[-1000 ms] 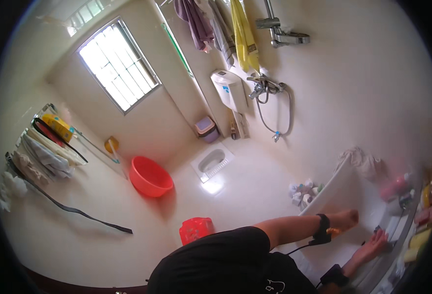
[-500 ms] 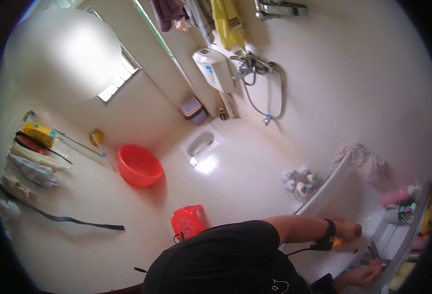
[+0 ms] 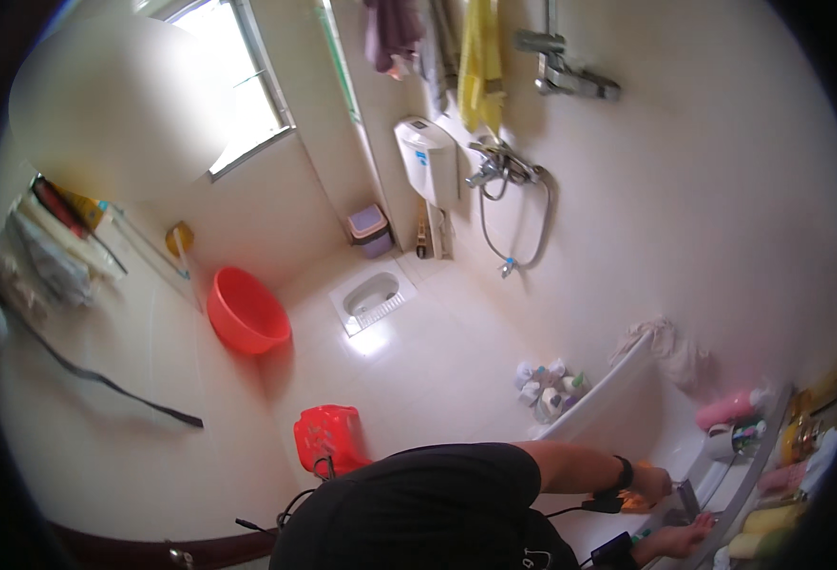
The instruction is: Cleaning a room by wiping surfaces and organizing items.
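Observation:
My left hand (image 3: 652, 484), with a dark band at the wrist, is closed beside the grey tap lever (image 3: 686, 494) at the bathtub's right side. Something orange (image 3: 633, 500) shows under that hand. Whether the fingers hold it I cannot tell. Lower down, my right hand (image 3: 683, 540) reaches to the tap's base with its fingers stretched out and no object visible in them. Both arms lean over the white bathtub (image 3: 601, 415). A dark cable runs to a small black box (image 3: 603, 503) near my left wrist.
Bottles and tubes line the tub's right ledge, among them a pink bottle (image 3: 728, 408) and a patterned cup (image 3: 722, 441). A cluster of white bottles (image 3: 551, 389) stands outside the tub. A red stool (image 3: 328, 437), red basin (image 3: 247, 311) and squat toilet (image 3: 371, 296) lie further left.
The whole view has shifted. My left hand has come down closer to the tap lever. My right hand stays low by the tap, its fingers still stretched out.

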